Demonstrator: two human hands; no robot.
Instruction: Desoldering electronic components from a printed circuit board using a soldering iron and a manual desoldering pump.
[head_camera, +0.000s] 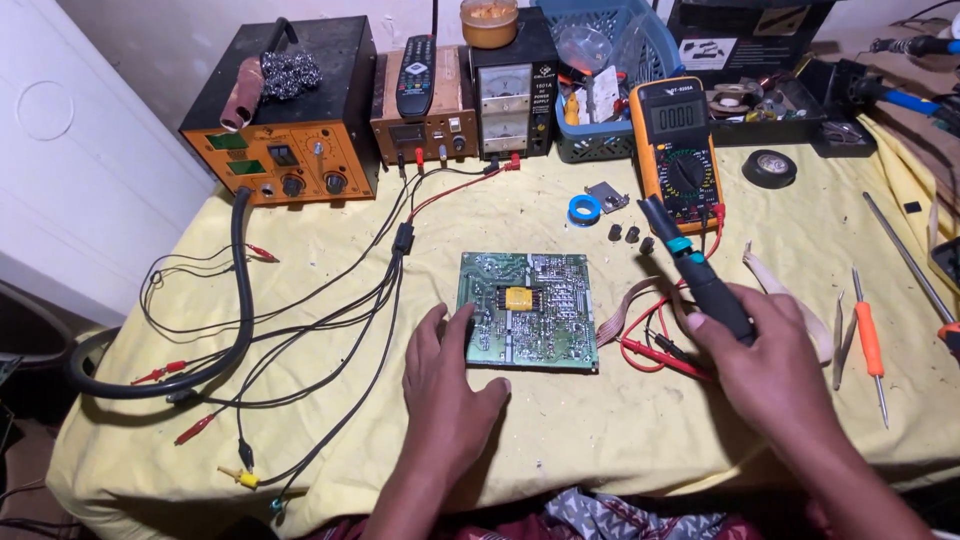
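One hand (445, 375) touches green circuit board (527, 310).

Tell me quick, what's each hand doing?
Left hand: open, fingertips resting on the green circuit board.
Right hand: closed around the black soldering iron.

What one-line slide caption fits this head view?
Left hand steadies a green circuit board on a yellow-covered bench while the right hand holds a soldering iron.
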